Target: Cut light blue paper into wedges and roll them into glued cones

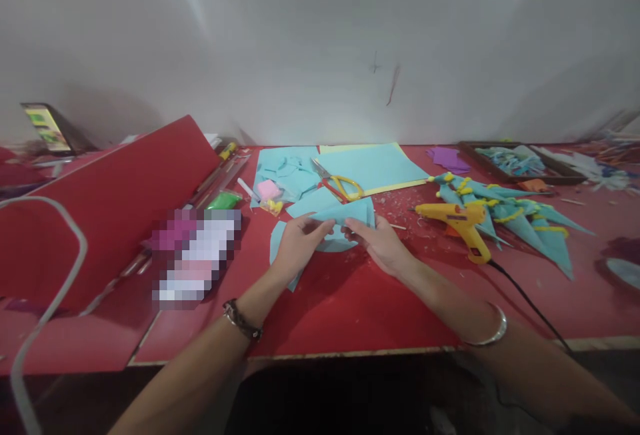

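Observation:
A folded piece of light blue paper (345, 213) is held between my left hand (301, 241) and my right hand (383, 243), just over the red table. The thumbs and fingers of both hands are closed on its near edge. Beneath my left hand lie other cut pieces of blue paper (277, 238). Beyond the hands rest scissors with yellow handles (346, 188), partly over a stack of blue and yellow sheets (380, 167). To the right of my right hand is a yellow glue gun (459, 220) with a black cord.
Blue paper cones with yellow trim (520, 211) lie at the right. Behind them stands a dark tray of paper scraps (520, 163). A large red board (110, 201) leans at left, with a phone (47, 129) behind it. Pink clay (269, 189) and a green packet (223, 201) lie left of centre.

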Demonstrator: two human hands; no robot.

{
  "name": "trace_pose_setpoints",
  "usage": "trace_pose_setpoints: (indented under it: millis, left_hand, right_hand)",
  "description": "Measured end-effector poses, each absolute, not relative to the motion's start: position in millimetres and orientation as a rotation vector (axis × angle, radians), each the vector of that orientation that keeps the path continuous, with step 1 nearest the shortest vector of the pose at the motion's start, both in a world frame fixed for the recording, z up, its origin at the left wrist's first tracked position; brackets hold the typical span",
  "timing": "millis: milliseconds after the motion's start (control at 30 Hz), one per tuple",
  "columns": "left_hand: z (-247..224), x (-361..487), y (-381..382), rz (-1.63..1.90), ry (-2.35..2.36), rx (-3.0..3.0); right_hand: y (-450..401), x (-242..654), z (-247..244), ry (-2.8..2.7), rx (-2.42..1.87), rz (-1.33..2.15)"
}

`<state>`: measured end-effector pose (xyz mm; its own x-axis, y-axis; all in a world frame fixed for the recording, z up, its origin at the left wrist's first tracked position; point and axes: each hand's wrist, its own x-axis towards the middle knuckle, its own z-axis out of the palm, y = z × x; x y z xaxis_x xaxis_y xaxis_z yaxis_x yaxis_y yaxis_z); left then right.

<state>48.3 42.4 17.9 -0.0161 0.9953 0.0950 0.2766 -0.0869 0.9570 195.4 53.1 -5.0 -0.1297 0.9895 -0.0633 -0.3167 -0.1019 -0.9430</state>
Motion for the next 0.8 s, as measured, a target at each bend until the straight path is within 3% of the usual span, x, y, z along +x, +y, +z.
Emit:
trace_pose_setpoints:
  millis: [800]
  left_hand:
    - [5,46,47,1.429,1.165,1.238]
  right_hand:
    - [53,199,-4,-1.277,-0.944,1.311]
